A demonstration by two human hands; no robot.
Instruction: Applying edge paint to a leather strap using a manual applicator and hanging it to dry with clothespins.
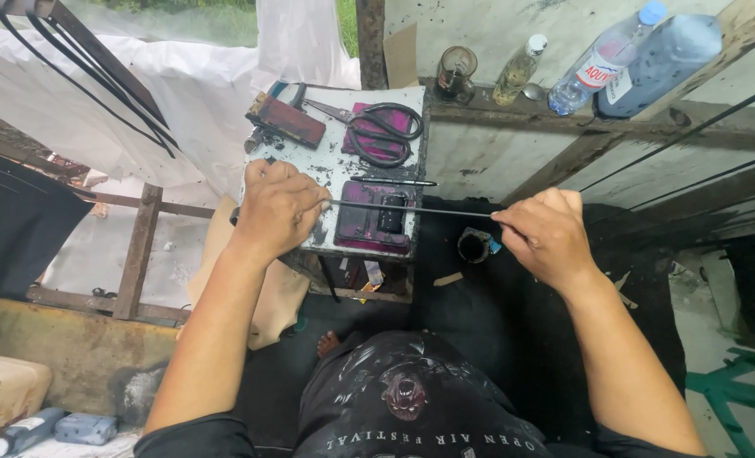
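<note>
So the thin dark strip (pixel 411 209) runs pretty much sideways, stretched between both hands. Left hand (pixel 277 208) is closed around one end over the stained white work block (pixel 337 165); right hand (pixel 547 233) pinches the other end, off past the block's edge. Both hands are on it, so neither is nearer. Just beyond the left hand: black scissors (pixel 386 131) and a reddish-brown block (pixel 286 120). A small ink pot (pixel 474 246) sits under the strip, close to the right hand's fingers.

A thin dark strip (pixel 411 209) stretches taut and level from nine to three o'clock, pinched at each end, crossing just above the small stained table's (pixel 331 165) near edge.
</note>
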